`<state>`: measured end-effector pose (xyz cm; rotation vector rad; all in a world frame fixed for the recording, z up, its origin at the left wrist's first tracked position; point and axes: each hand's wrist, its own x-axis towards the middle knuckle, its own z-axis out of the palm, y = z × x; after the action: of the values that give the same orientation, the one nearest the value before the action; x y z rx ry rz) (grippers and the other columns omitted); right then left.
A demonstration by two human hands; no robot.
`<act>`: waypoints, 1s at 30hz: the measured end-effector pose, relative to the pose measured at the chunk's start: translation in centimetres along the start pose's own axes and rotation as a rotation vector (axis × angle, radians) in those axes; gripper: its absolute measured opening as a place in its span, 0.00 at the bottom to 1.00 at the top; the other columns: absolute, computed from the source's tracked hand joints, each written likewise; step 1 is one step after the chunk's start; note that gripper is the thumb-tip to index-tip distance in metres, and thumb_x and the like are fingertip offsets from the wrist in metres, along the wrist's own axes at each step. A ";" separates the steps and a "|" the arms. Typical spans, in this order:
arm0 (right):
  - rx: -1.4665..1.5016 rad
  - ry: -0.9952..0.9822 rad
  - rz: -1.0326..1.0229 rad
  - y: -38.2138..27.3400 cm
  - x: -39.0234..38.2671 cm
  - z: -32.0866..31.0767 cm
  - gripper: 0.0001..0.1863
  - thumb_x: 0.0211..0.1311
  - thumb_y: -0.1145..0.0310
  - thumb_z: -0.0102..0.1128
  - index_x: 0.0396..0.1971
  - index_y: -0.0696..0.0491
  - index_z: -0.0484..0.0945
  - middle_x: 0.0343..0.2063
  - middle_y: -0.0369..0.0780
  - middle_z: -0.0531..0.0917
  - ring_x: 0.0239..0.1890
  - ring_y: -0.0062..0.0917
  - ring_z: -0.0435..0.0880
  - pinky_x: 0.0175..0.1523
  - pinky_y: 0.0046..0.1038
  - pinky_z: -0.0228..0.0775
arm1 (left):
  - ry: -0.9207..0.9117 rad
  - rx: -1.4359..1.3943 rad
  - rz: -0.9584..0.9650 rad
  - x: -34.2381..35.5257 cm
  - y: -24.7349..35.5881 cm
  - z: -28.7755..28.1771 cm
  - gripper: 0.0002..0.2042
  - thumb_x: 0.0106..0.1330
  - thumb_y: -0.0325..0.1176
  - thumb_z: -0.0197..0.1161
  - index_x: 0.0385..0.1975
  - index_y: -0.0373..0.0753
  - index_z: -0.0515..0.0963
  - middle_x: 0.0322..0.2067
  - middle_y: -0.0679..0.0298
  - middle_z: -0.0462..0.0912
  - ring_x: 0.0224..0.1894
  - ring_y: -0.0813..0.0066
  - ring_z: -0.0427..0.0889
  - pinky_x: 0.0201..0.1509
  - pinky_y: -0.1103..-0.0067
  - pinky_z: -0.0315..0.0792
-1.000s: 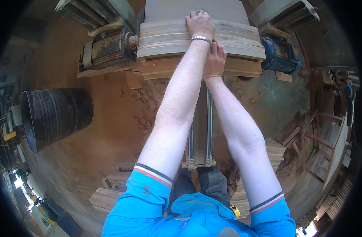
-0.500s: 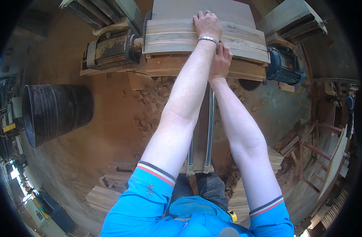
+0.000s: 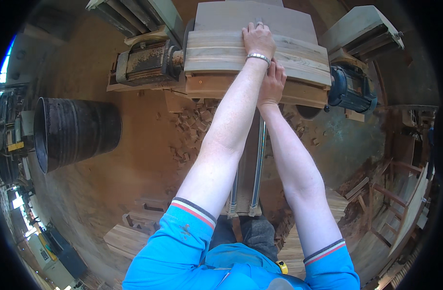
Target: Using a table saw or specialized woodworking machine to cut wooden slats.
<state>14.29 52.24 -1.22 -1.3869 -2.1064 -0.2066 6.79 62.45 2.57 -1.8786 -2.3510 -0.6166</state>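
Observation:
Several pale wooden strips (image 3: 212, 50) lie side by side across the machine's bed in front of me. My left hand (image 3: 259, 41), with a metal band at the wrist, reaches over them. Its fingers bend over their far edge, onto the grey plate (image 3: 289, 21) behind. Just nearer to me, my right hand (image 3: 272, 86) presses on the strips' near edge with its fingers bent; its thumb is hidden. Between the two hands the strips are held close together. My left forearm crosses above part of the right hand.
A rusty motor (image 3: 149, 64) sits left of the bed, a blue motor (image 3: 352, 87) right of it. Small wood offcuts (image 3: 195, 121) litter the floor below. Two metal rails (image 3: 257, 169) run toward me. A dark drum (image 3: 81, 130) lies left; a wooden frame (image 3: 390, 193) leans right.
My view has turned slightly, so the machine and drum appear a little farther right. Both hands keep their places on the wooden strips.

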 end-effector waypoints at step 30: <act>0.240 -0.593 -0.432 -2.7 -30.3 -29.6 0.33 0.30 0.62 0.75 0.42 0.52 0.70 0.44 0.43 0.72 0.50 0.38 0.70 0.54 0.39 0.61 | -0.181 -0.336 0.058 -48.6 0.9 -15.5 0.14 0.56 0.36 0.55 0.41 0.41 0.77 0.51 0.63 0.74 0.58 0.67 0.67 0.63 0.52 0.53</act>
<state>31.87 14.34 6.22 -0.9030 -2.7939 0.3220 16.83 12.48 2.51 -2.2178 -2.4125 -0.9214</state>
